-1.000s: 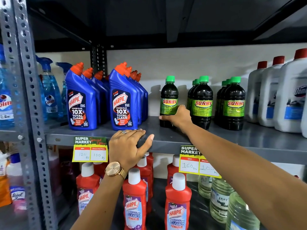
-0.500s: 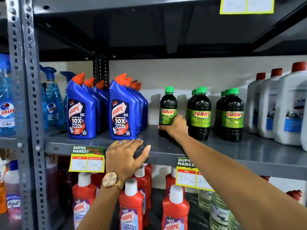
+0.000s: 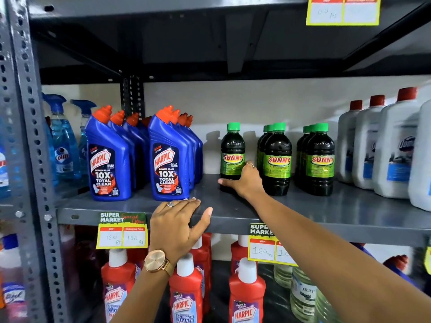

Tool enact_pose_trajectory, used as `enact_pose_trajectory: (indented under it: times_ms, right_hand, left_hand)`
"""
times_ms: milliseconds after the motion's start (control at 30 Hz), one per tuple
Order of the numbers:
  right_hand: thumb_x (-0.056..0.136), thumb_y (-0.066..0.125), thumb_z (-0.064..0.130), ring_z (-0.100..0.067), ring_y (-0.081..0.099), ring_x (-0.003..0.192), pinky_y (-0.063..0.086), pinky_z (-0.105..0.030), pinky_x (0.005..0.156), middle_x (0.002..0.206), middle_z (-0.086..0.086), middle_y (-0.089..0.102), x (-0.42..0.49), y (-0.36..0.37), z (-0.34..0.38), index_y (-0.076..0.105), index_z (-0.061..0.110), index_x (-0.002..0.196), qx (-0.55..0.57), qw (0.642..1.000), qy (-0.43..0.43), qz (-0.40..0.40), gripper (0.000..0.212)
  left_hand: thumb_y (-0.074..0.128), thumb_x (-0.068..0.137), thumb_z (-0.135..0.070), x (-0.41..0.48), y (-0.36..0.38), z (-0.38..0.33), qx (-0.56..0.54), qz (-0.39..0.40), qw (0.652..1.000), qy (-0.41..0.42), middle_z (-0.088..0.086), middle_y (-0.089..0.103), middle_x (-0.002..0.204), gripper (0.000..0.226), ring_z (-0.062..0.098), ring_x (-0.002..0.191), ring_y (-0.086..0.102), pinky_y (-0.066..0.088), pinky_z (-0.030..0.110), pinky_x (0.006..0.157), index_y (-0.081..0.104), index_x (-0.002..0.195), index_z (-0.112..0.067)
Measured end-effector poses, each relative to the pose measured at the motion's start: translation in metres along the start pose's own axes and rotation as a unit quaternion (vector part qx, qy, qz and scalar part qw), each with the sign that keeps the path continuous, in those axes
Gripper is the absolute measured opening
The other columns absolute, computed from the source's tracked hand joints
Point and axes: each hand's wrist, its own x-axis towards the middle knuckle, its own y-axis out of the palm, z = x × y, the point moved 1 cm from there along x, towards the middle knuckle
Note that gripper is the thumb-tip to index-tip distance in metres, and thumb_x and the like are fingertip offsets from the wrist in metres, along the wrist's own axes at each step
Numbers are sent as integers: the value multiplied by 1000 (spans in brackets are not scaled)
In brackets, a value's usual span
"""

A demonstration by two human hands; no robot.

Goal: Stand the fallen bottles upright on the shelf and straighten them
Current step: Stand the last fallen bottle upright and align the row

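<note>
A dark Sunny bottle (image 3: 232, 152) with a green cap stands upright and alone on the grey shelf (image 3: 233, 220). My right hand (image 3: 245, 181) wraps around its base. Two rows of the same dark Sunny bottles (image 3: 277, 159) stand upright to its right, the second row of Sunny bottles (image 3: 319, 159) further right. My left hand (image 3: 177, 227) rests flat over the shelf's front edge, fingers apart, holding nothing. Blue Harpic bottles (image 3: 168, 159) stand upright in two rows at the left.
White jugs with red caps (image 3: 394, 145) fill the shelf's right end. Blue spray bottles (image 3: 64, 145) stand beyond the left post (image 3: 30, 159). Red Harpic bottles (image 3: 186, 290) and clear bottles (image 3: 303, 297) occupy the shelf below. Price tags (image 3: 122, 230) hang on the edge.
The view has tilted up, so the shelf sits lower in frame and an upper price tag shows. Both hands keep their places on the single bottle and the shelf edge.
</note>
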Motion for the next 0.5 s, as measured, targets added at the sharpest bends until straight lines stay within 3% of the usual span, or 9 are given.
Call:
enact_pose_trajectory:
  times_ms: [133, 233, 300, 367, 433, 500]
  right_hand:
    - [61, 85, 51, -35, 55, 124, 48, -43, 97, 133, -17, 53, -3, -4, 3, 39, 2, 134, -28, 1000, -10, -9, 99]
    - [72, 68, 66, -36, 58, 121, 51, -45, 91, 132, -19, 57, -7, -15, 11, 21, -1, 149, -106, 990, -59, -76, 112]
    - [80, 51, 72, -35, 67, 105, 54, -41, 73, 114, -18, 68, -11, -28, 18, 17, 0, 151, -153, 971, -113, -146, 107]
    - [85, 43, 71, -30, 66, 95, 54, -37, 65, 102, -13, 70, -13, -45, 21, 30, 4, 145, -133, 953, -176, -206, 91]
    - [88, 44, 64, -29, 59, 97, 54, -40, 72, 113, -11, 67, -13, -66, 18, 46, 3, 132, -135, 925, -223, -277, 75]
    - [87, 44, 62, -33, 55, 101, 49, -42, 81, 126, -15, 59, -10, -87, 4, 52, -2, 125, -211, 904, -181, -326, 75]
  left_hand:
    - [43, 85, -54, 5, -11, -4, 4, 60, 998, -16, -1, 77, 85, 50, 18, 77, 71, 52, 30, 74, 77, 84, -17]
    - [39, 86, -56, 19, -21, -16, 30, 103, 994, -33, 1, 75, 75, 50, 24, 69, 67, 50, 32, 69, 72, 87, -18]
    - [45, 88, -54, 34, -21, -28, 12, 116, 993, -22, 5, 74, 95, 49, 26, 87, 66, 48, 35, 83, 60, 117, -17]
    - [51, 87, -52, 52, -13, -41, -57, 144, 988, 1, 9, 63, 122, 68, 28, 108, 60, 44, 39, 95, 32, 142, -16]
    - [60, 84, -49, 74, -1, -51, -149, 179, 972, -20, 13, 45, 141, 89, 32, 123, 49, 42, 43, 100, 9, 150, -18]
    - [70, 79, -46, 93, 19, -58, -190, 198, 960, -60, 18, 24, 152, 106, 38, 134, 36, 38, 47, 106, -4, 151, -19]
